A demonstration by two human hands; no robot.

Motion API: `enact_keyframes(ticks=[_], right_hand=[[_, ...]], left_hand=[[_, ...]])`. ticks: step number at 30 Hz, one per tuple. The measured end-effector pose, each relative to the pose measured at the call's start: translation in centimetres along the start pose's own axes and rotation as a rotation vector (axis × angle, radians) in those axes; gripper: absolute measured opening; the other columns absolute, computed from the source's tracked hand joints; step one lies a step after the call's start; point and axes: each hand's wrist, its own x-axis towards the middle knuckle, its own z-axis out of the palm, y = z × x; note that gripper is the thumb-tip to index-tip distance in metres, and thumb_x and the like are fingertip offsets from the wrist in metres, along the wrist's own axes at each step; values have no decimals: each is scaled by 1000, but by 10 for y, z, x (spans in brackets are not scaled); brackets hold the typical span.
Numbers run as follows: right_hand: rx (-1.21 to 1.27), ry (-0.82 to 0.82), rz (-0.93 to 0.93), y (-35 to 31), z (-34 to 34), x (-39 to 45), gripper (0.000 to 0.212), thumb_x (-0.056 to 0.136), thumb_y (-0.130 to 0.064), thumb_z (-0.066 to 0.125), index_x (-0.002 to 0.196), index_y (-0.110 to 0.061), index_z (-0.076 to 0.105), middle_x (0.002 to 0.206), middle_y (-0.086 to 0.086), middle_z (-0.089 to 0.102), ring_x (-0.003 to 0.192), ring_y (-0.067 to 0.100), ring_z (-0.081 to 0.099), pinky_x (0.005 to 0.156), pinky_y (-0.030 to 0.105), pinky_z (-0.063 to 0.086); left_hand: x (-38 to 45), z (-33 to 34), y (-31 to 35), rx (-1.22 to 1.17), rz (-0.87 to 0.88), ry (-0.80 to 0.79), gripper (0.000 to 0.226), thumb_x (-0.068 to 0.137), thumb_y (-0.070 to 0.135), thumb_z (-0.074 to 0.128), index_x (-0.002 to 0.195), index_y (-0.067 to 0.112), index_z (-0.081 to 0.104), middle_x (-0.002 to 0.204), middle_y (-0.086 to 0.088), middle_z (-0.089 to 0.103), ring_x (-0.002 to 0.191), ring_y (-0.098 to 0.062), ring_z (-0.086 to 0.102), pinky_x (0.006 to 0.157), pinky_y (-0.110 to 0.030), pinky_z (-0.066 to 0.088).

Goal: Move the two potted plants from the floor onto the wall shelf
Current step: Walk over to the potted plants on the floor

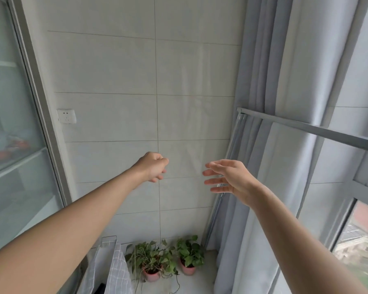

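1. Head view: both arms reach out at the tiled wall [179, 81]. The left hand [152, 167] has its fingers curled in and holds nothing; the right hand [227, 177] has its fingers straight and spread, empty.
2. Both plants, left plant [152, 263] and right plant [189, 256], stand side by side in pink pots on the floor [198, 283], well below the hands.
3. Step, as I judge: nothing lifted yet. Next calls for stooping to grip one pot. No shelf shows.
4. No readable writing; the socket [67, 116] is unmarked.

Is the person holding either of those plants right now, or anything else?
No. The left hand is curled on nothing, the right hand is open, and both potted plants stand on the floor.
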Motion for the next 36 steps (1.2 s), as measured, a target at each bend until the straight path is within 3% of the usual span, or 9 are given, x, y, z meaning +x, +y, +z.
enact_keyframes(ticks=[22, 36], right_hand=[[-85, 125, 41, 75, 23, 227, 23, 98, -31, 62, 112, -15, 72, 98, 1, 79, 86, 22, 77, 71, 37, 64], [8, 92, 126, 149, -1, 305, 26, 98, -33, 63, 115, -14, 71, 106, 4, 78, 93, 25, 75, 80, 43, 63]], left_hand=[[255, 31, -71, -291, 109, -189, 24, 101, 31, 48, 105, 17, 67, 104, -3, 72, 90, -19, 74, 80, -31, 59], [319, 85, -145, -406, -101, -242, 25, 101, 33, 50, 106, 17, 69, 102, -4, 76, 87, -19, 76, 84, -37, 59]])
